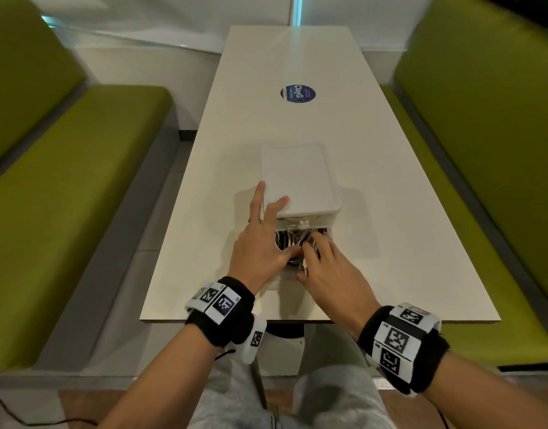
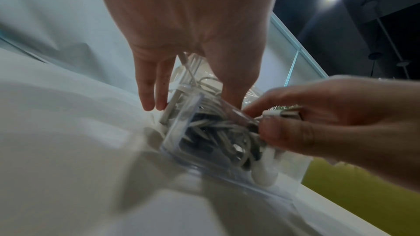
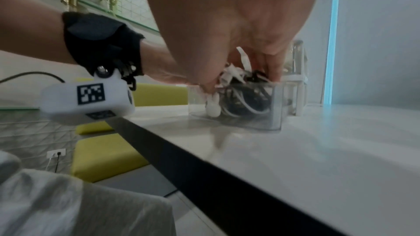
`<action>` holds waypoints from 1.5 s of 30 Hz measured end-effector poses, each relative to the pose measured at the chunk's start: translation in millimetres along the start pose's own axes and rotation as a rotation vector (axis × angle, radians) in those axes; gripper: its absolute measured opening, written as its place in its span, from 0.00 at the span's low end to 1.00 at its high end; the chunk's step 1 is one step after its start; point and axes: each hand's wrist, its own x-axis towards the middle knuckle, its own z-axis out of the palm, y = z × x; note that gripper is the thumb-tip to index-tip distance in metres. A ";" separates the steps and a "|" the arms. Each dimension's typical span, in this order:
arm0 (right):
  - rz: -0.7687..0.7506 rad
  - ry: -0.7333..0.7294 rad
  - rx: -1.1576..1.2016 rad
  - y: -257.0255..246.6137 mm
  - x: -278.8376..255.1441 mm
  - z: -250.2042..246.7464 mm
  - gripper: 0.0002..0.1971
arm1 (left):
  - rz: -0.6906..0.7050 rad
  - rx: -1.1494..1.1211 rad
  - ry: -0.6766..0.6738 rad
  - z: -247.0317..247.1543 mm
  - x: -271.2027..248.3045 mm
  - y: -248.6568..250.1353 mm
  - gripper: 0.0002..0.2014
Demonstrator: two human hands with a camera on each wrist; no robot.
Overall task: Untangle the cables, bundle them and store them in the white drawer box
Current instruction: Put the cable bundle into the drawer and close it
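Observation:
The white drawer box [image 1: 300, 178] sits mid-table with its clear drawer [image 2: 179, 132] pulled out toward me. White and dark cables [image 1: 289, 238] fill the drawer in a loose heap. My left hand [image 1: 266, 239] lies with straight fingers against the box's near left corner, its thumb down on the cables. Over the drawer's right half, my right hand [image 1: 322, 261] digs curled fingers into the cables [image 3: 240, 96]. In the left wrist view the right hand [image 2: 329, 123] pinches a metal plug [image 2: 288, 114] between thumb and finger.
The long white table [image 1: 390, 227] carries a round blue sticker [image 1: 297, 93] farther back. Green benches [image 1: 65, 196] run along both sides. The table's near edge [image 1: 297, 320] lies just below my wrists.

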 end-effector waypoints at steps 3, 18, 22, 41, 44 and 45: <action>-0.038 0.169 0.050 8.4 -11.9 -9.2 0.18 | -0.002 -0.012 0.020 2.4 -1.5 0.7 0.42; -0.102 0.098 -0.112 35.1 -7.3 20.2 0.28 | 0.011 -0.005 -0.146 -15.5 0.0 2.3 0.61; -0.042 0.014 -0.033 28.1 -3.2 14.5 0.31 | 0.000 0.025 -0.239 -18.0 2.1 2.4 0.68; -0.057 0.307 0.100 58.2 15.8 12.5 0.15 | 0.014 0.018 -0.150 -14.4 10.0 -0.2 0.50; -0.014 0.270 0.145 55.1 15.2 10.6 0.16 | 0.014 0.008 -0.169 -17.6 11.8 -1.0 0.51; -0.003 0.254 0.158 55.5 14.6 10.0 0.16 | 0.013 -0.001 -0.184 -21.2 13.0 -2.2 0.52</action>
